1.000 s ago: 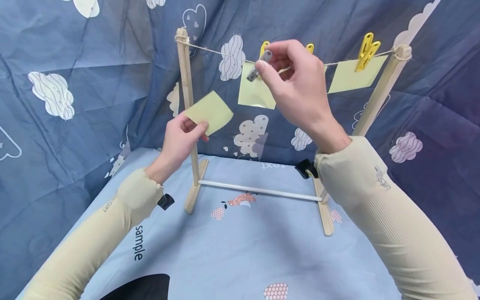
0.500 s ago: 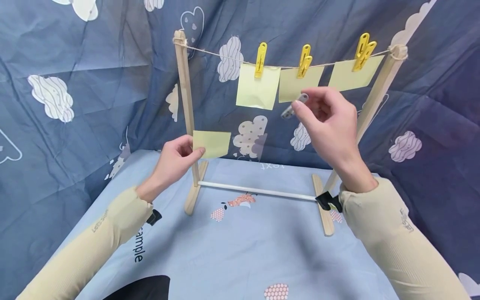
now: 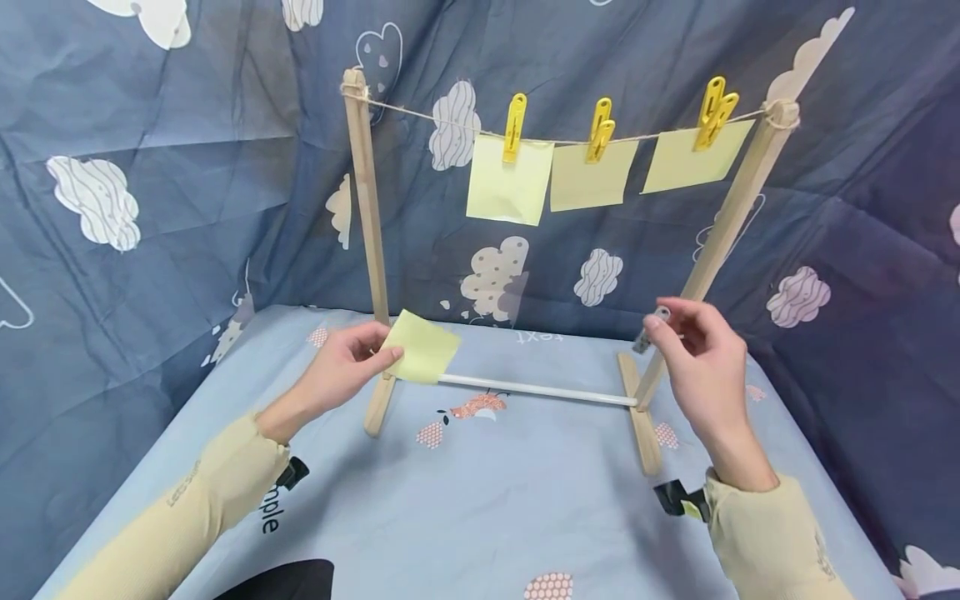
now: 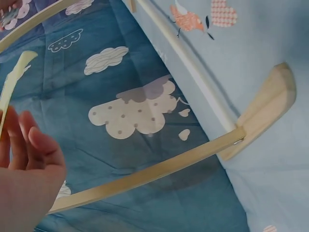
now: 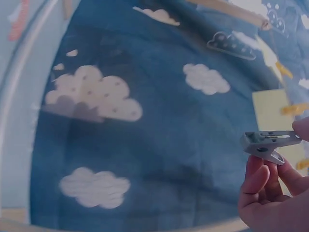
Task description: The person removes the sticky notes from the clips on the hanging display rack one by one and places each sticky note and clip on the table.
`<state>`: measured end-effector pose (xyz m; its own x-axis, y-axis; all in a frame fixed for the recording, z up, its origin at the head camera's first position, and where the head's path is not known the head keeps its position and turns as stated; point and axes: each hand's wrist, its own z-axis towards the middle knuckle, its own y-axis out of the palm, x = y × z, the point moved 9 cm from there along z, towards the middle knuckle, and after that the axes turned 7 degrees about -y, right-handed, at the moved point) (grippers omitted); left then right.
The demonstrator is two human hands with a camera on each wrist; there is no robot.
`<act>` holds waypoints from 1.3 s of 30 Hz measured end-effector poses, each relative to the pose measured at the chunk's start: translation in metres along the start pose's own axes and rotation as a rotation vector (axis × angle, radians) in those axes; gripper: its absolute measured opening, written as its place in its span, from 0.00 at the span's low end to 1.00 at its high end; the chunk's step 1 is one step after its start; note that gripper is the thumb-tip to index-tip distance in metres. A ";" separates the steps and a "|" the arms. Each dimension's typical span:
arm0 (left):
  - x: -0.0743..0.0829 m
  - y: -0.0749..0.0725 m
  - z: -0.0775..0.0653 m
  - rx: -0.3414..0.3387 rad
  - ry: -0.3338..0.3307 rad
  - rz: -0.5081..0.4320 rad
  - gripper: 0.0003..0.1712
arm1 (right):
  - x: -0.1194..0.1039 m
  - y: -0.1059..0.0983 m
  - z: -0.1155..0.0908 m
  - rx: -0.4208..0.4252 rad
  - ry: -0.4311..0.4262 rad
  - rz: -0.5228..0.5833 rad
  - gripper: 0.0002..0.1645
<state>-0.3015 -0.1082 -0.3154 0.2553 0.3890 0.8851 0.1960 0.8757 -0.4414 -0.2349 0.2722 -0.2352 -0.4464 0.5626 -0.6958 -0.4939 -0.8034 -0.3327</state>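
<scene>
My left hand (image 3: 341, 367) pinches a yellow paper note (image 3: 422, 347) by its left edge, just in front of the rack's left post. Seen from the left wrist, that note (image 4: 14, 79) is nearly edge-on. On the other side, my right hand (image 3: 705, 358) holds a grey clothespin (image 3: 651, 330) between thumb and fingers, beside the lower right post. The right wrist view shows the clothespin (image 5: 270, 143) close up, its handle ends between the fingertips. Three yellow notes hang from a string (image 3: 412, 112), fixed by yellow clothespins (image 3: 514, 127); the leftmost note (image 3: 504, 187) hangs nearest the middle.
The wooden rack has a left post (image 3: 365, 192), a right post (image 3: 738, 204) and a white crossbar (image 3: 540, 388) low between them. Its feet stand on a light blue printed cloth (image 3: 480, 483). Behind hangs a dark blue cloth (image 3: 210, 208) with cloud prints.
Both hands have come down from the string, the right one also moving right with the grey clothespin. The left hand lowered the note, which has turned in its fingers.
</scene>
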 end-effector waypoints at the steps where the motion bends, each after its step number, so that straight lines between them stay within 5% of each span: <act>1: -0.002 0.002 -0.001 -0.016 -0.001 -0.002 0.10 | 0.007 -0.001 -0.005 -0.005 0.019 -0.010 0.16; 8: -0.020 0.017 -0.010 -0.143 -0.031 -0.026 0.14 | 0.040 -0.003 -0.034 -0.100 0.102 -0.125 0.19; 18: -0.044 0.040 -0.025 -0.397 -0.030 0.073 0.14 | 0.074 -0.001 -0.073 -0.244 0.071 -0.315 0.17; 24: -0.061 0.054 -0.034 -0.514 -0.010 0.099 0.11 | 0.091 0.014 -0.097 -0.396 0.047 -0.435 0.18; 29: -0.079 0.063 -0.041 -0.592 -0.049 0.124 0.10 | 0.108 0.024 -0.116 -0.543 0.113 -0.506 0.19; 35: -0.094 0.065 -0.047 -0.615 -0.075 0.184 0.07 | 0.131 0.032 -0.140 -0.730 0.261 -0.527 0.21; 39: -0.100 0.064 -0.047 -0.578 -0.065 0.246 0.05 | 0.140 0.034 -0.150 -0.774 0.315 -0.537 0.20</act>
<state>-0.2700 -0.1045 -0.4395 0.3038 0.5915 0.7469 0.6232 0.4697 -0.6253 -0.2024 0.2948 -0.4395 -0.0324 0.9018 -0.4310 0.1011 -0.4260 -0.8991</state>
